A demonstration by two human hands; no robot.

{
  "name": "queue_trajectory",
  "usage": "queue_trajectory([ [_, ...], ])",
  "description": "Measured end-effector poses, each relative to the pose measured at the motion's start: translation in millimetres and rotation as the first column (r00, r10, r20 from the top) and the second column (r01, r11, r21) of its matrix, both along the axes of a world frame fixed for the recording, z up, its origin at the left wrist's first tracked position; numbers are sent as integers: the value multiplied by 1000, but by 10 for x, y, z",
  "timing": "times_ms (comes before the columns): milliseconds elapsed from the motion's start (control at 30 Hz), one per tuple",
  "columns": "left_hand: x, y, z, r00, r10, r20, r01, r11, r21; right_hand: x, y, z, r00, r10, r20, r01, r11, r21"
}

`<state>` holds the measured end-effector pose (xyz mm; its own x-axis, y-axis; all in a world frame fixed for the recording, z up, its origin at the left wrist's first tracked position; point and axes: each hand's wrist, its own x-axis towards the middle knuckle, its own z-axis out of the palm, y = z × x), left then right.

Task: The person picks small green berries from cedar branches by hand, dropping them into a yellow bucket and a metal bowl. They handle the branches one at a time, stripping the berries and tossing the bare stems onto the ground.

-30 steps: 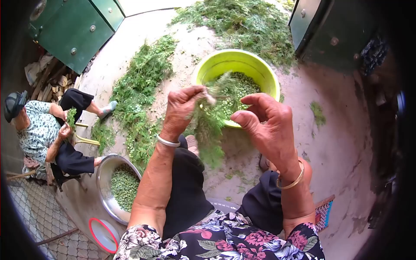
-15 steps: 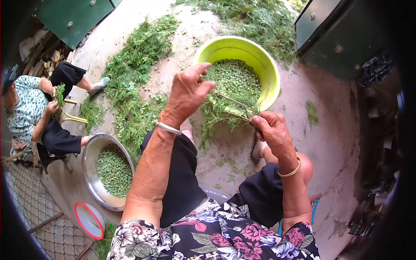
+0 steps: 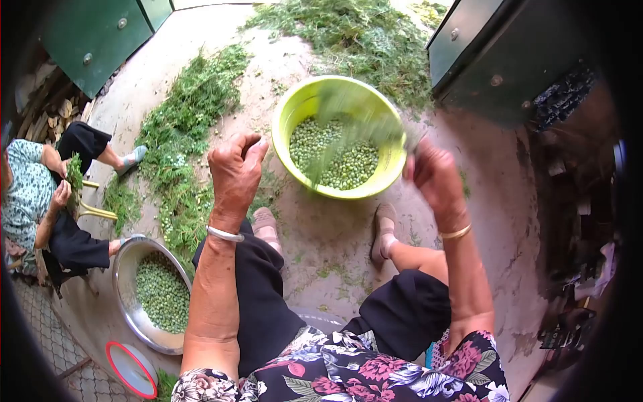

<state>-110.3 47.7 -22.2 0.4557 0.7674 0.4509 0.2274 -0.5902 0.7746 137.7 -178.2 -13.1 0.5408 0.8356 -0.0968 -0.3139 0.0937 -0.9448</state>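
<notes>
Above the basin (image 3: 287, 120), a sprig (image 3: 351, 127) (blurred)

bare ground (image 3: 328, 231) open in middle; green basin (image 3: 287, 122) ahead, steel bowl (image 3: 122, 281) & greens pile (image 3: 191, 117) crowd left side.

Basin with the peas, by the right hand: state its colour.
The basin is lime green; the head view shows it best.

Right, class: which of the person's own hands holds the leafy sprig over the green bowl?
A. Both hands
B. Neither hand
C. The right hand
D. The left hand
C: the right hand grips the blurred sprig over the bowl, while the left hand is a closed fist apart from it.
</notes>
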Motion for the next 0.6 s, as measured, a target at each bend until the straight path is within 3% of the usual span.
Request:
queue_trajectory([
  [33,-3,10,-16,1000,1,-10,-1,1000,-18,10,154,403,990,-88,-108,103,985,137],
  [67,3,-2,0,1000,9,-8,-9,999,-35,172,200,628,997,-24,-68,38,976,215],
  [100,11,-10,7,1000,7,10,-7,999,-42,179,235,799,996,-58,-75,75,964,255],
  [167,22,-23,15,1000,13,5,-12,999,-34,120,281,855,995,-72,71,51,964,260],
  [233,38,-22,21,1000,-8,-26,7,1000,-17,-117,308,698,974,-91,209,64,989,132],
  [300,51,-43,40,998,-40,-55,36,997,-62,-235,248,318,972,24,233,-7,997,-77],
  [433,57,-10,-53,989,-54,-136,61,997,47,-374,126,-212,997,41,70,-13,929,-370],
  [500,72,14,-57,988,-59,-144,67,996,50,-377,144,-297,998,-54,36,65,866,-496],
  [533,78,-3,-76,986,-74,-148,81,996,38,-389,143,-295,998,-62,24,65,864,-500],
  [600,101,-26,-58,982,-79,-171,83,996,13,-361,188,-224,999,-34,24,40,950,-309],
])
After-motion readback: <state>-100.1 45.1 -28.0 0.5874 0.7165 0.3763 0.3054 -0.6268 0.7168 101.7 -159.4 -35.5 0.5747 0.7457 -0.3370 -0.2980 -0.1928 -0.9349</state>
